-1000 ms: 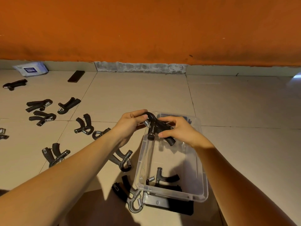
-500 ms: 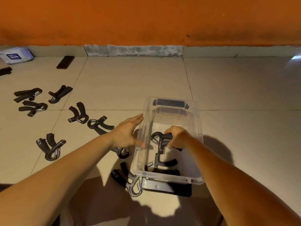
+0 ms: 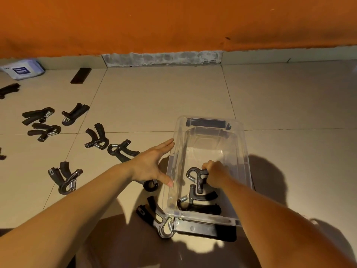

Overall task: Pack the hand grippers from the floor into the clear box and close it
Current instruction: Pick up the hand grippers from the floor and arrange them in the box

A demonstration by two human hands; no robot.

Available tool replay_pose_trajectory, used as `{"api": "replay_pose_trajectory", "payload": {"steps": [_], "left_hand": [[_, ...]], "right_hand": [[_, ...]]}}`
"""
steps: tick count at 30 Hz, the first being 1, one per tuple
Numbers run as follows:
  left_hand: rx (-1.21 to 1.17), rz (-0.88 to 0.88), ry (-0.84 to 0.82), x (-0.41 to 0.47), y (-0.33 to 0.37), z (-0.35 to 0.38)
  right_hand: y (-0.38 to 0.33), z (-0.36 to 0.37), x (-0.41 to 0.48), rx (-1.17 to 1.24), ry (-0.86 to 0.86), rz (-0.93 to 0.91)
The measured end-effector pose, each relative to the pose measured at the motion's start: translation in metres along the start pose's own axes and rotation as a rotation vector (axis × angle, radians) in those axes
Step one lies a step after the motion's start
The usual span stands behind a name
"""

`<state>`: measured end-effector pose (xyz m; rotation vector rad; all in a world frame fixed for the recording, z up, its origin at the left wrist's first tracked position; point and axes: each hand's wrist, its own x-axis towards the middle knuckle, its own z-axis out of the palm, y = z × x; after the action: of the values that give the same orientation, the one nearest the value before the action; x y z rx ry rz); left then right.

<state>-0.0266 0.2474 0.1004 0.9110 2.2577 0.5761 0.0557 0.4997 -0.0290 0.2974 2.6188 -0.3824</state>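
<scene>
The clear box (image 3: pixel 239 144) stands open on the tiled floor in front of me. My right hand (image 3: pixel 216 174) is down inside it, shut on a black hand gripper (image 3: pixel 197 177) held low over the bottom. Another hand gripper (image 3: pixel 199 202) lies at the box's near end. My left hand (image 3: pixel 152 163) is open, fingers spread, against the outside of the left wall. Several hand grippers lie on the floor to the left, one (image 3: pixel 66 179) near my left forearm, one (image 3: pixel 123 149) just beyond my left hand, one (image 3: pixel 156 217) by the box's near left corner.
A dark lid (image 3: pixel 204 230) lies under the box's near end. A white wipes pack (image 3: pixel 21 69) and a dark flat phone-like object (image 3: pixel 81 75) lie by the orange wall at the far left. Bare tiles stretch to the right of the box.
My right hand has lowered the hand gripper from above the rim into the box. My left hand let go of it and opened beside the left wall.
</scene>
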Motion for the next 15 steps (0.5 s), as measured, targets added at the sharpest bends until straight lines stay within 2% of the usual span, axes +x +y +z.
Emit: {"api": "replay_pose_trajectory", "payload": {"steps": [6, 10, 15], "left_hand": [[-0.03, -0.001, -0.005, 0.0, -0.005, 0.002], [0.086, 0.018, -0.051, 0.001, -0.006, -0.005], [0.157, 0.042, -0.025, -0.001, -0.005, -0.005]], "right_hand": [[0.001, 0.009, -0.003, -0.022, -0.023, 0.021], [0.002, 0.013, -0.005, 0.002, -0.019, 0.048], [0.001, 0.014, -0.006, 0.049, 0.004, 0.07]]}}
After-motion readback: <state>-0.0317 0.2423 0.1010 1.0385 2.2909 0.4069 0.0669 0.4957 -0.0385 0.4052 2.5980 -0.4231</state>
